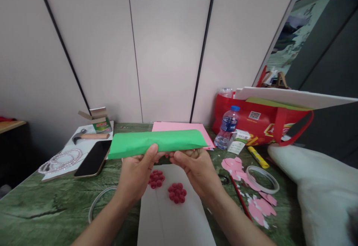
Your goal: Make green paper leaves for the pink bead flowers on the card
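Note:
A folded sheet of bright green paper (159,139) is held up above the table, its long side running left to right. My left hand (137,171) grips its lower edge, thumb on the front and fingers underneath. Close beside it, my right hand (197,167) pinches the same edge right of the middle, fingertips partly hidden. Below the hands lies a white sheet (173,227) bearing two clusters of dark pink balls, a left cluster (156,178) and a right cluster (177,193). Pink paper (179,126) lies behind the green paper.
On the left are a phone (93,158), bead strings (61,162), a hammer (91,136) and an opened box (102,123). Rightward stand a water bottle (228,126), a red bag (260,119) and a glue stick (257,157). Tape (275,182) lies by pink cut-outs (260,206).

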A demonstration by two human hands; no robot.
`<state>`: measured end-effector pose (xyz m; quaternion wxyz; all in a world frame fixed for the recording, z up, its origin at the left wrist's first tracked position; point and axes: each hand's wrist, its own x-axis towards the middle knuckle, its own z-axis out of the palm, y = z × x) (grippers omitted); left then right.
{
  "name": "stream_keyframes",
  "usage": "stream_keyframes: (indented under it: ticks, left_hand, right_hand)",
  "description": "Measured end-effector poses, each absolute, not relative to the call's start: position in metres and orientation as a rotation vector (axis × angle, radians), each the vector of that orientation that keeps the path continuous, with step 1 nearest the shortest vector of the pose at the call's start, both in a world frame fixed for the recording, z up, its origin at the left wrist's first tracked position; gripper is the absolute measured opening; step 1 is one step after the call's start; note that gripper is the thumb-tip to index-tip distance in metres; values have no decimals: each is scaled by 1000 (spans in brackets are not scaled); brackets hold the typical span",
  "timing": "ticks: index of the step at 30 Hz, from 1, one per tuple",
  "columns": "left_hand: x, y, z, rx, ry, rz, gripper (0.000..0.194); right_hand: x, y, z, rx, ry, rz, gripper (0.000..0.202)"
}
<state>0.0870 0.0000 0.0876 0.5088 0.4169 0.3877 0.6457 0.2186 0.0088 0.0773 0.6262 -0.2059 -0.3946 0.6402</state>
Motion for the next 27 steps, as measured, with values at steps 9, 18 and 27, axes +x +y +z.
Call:
stream_keyframes:
  ticks: [9,18,27]
  left_hand:
    - [95,-8,87,956,829,1557,20]
    - [93,-8,103,867,780,1585,21]
    - [93,-5,104,809,830,1581,30]
  right_hand:
    - [216,3,77,-528,-776,1453,15]
    - [244,14,86,-603,-799,1440,20]
    - [263,22,92,-622,-746,1391,24]
